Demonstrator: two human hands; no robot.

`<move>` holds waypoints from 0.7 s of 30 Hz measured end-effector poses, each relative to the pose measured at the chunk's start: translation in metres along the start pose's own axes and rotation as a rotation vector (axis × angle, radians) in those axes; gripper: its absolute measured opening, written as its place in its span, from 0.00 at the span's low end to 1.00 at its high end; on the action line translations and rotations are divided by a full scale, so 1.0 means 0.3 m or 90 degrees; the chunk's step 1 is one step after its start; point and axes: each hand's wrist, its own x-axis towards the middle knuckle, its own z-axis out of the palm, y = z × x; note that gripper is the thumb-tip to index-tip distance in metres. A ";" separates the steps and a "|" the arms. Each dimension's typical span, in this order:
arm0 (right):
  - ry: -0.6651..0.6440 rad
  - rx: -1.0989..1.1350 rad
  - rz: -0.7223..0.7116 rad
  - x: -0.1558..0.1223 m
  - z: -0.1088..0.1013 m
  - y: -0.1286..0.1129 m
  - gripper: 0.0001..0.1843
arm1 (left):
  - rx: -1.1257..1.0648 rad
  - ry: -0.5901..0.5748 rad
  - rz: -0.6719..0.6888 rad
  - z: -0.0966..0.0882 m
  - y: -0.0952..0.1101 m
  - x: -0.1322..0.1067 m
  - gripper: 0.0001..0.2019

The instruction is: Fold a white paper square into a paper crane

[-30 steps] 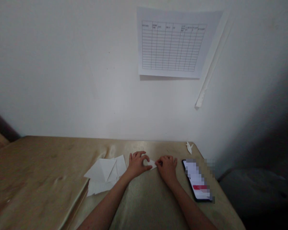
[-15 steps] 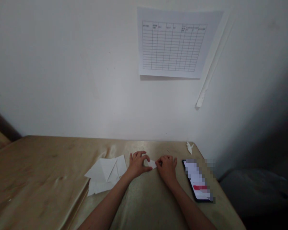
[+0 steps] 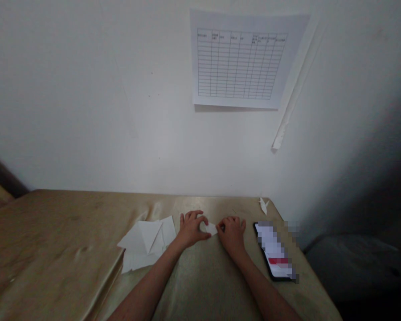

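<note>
A small folded piece of white paper point(image 3: 211, 229) lies on the brown table cover between my two hands. My left hand point(image 3: 191, 232) curves around its left side, with the index finger and thumb touching its edges and the other fingers spread outward. From the right, my right hand point(image 3: 233, 234) pinches the paper's right corner between thumb and fingers. Part of the paper is hidden by my fingertips. Beside my left forearm rests a pile of white paper sheets point(image 3: 150, 238), one of them folded with a triangular flap.
A phone point(image 3: 276, 252) with its screen lit lies right of my right hand. Behind it, near the table's far corner, sits a small folded paper bird point(image 3: 263, 206). The table point(image 3: 70, 227) meets a white wall bearing a printed grid sheet point(image 3: 237, 62).
Both hands and the folded paper stay in nearly the same place. The whole view has shifted only very slightly.
</note>
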 end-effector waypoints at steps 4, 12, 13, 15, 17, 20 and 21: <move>0.006 -0.025 -0.010 0.004 0.000 0.003 0.08 | 0.014 0.014 0.005 0.004 0.017 -0.009 0.20; 0.010 -0.047 -0.028 0.012 -0.005 0.012 0.07 | -0.005 0.026 0.017 0.014 0.021 -0.005 0.06; 0.010 -0.045 -0.027 0.011 -0.006 0.012 0.07 | -0.008 0.027 0.012 0.015 0.021 -0.003 0.06; 0.007 -0.044 -0.026 0.010 -0.006 0.011 0.07 | -0.013 0.030 0.004 0.016 0.021 -0.001 0.06; 0.004 -0.044 -0.024 0.011 -0.005 0.010 0.07 | -0.018 0.032 0.005 0.017 0.021 0.000 0.06; 0.007 -0.045 -0.022 0.012 -0.004 0.009 0.07 | -0.028 0.025 0.008 0.017 0.021 -0.001 0.09; 0.007 -0.044 -0.021 0.012 -0.003 0.008 0.07 | -0.030 0.022 0.006 0.016 0.021 -0.001 0.11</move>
